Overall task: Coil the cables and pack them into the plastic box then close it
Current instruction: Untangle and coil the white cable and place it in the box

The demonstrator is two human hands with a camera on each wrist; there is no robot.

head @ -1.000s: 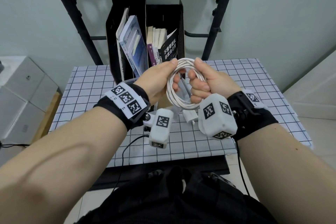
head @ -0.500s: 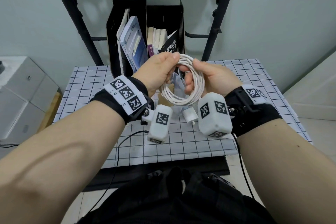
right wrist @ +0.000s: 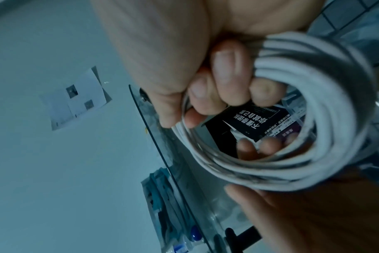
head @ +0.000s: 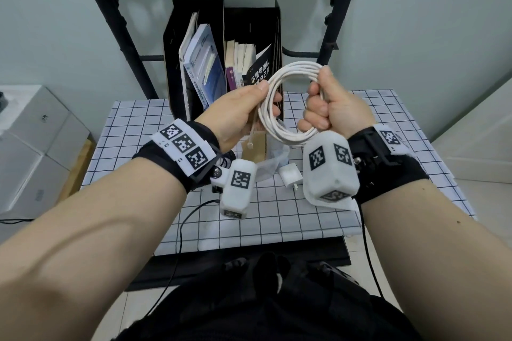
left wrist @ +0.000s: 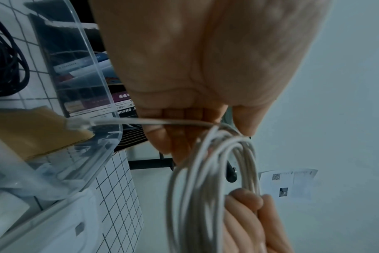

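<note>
A white cable wound into a coil of several loops hangs in the air above the table. My left hand pinches the coil's left side between thumb and fingers. My right hand grips the right side in a curled fist. A loose end with a small white plug dangles under my left hand. The clear plastic box stands open on the table below my hands, with brown paper inside; in the head view my hands hide most of it.
A white charger block lies on the checked tabletop. A black file holder with books stands at the back between black frame legs. Black cable lies coiled left of the box. Grey boxes stand beside the table.
Both hands have lifted the coil higher and moved apart, widening the loop. The right hand shifted up and right along the coil.
</note>
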